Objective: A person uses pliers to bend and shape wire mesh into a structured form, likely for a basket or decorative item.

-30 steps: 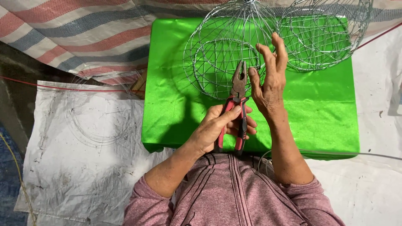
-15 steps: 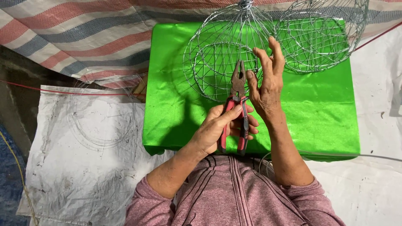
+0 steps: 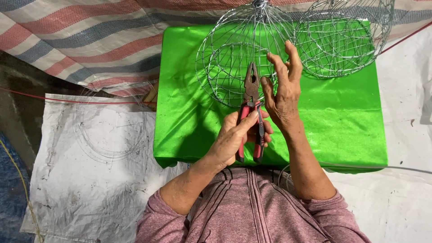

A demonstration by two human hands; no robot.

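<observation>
1. Red-handled pliers (image 3: 250, 118) are gripped at centre frame by the left hand (image 3: 234, 137), fingers wrapped tight around the handles.
2. The right hand (image 3: 283, 92) is held open just beside the pliers' nose, fingers spread against a wire basket (image 3: 234, 54); nothing can be seen clasped.
3. A second wire basket (image 3: 346, 36) is seen at upper right, touching the first.
4. Both are set on a green cloth (image 3: 342, 117); a striped tarp (image 3: 81, 40) fills the upper left.

two wire baskets (image 3: 245, 54), one pliers (image 3: 251, 114)
</observation>
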